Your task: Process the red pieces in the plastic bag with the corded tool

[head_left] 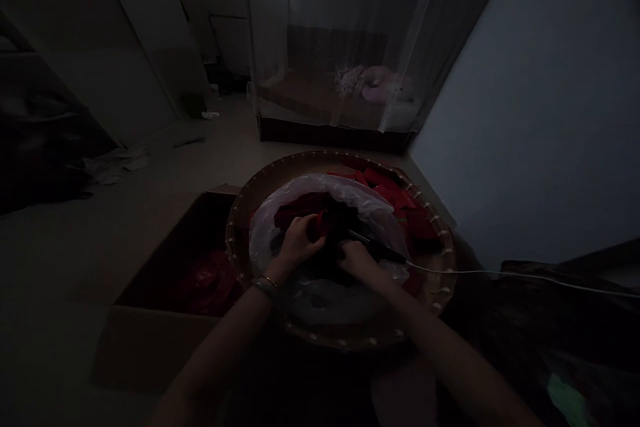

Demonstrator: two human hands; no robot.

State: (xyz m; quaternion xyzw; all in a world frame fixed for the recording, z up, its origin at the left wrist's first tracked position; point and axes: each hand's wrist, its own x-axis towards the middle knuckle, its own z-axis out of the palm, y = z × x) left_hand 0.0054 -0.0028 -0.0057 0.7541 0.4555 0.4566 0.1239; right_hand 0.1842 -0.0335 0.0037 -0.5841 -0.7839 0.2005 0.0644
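The room is very dim. A round woven basket tray (440, 260) sits before me with a clear plastic bag (370, 203) of red and dark pieces on it. My left hand (297, 243), a bangle at its wrist, is closed on a red piece (316, 223) inside the bag. My right hand (356, 259) is closed round a dark tool (380, 250) with a white cord (500, 273) running off to the right. More red pieces (395, 193) lie loose on the tray's far side.
A cardboard box (150, 320) with red material inside stands left of the tray. A mesh-curtained low platform (330, 107) with a pink soft object is behind. A pale wall (550, 113) rises at right; dark cloth lies at bottom right.
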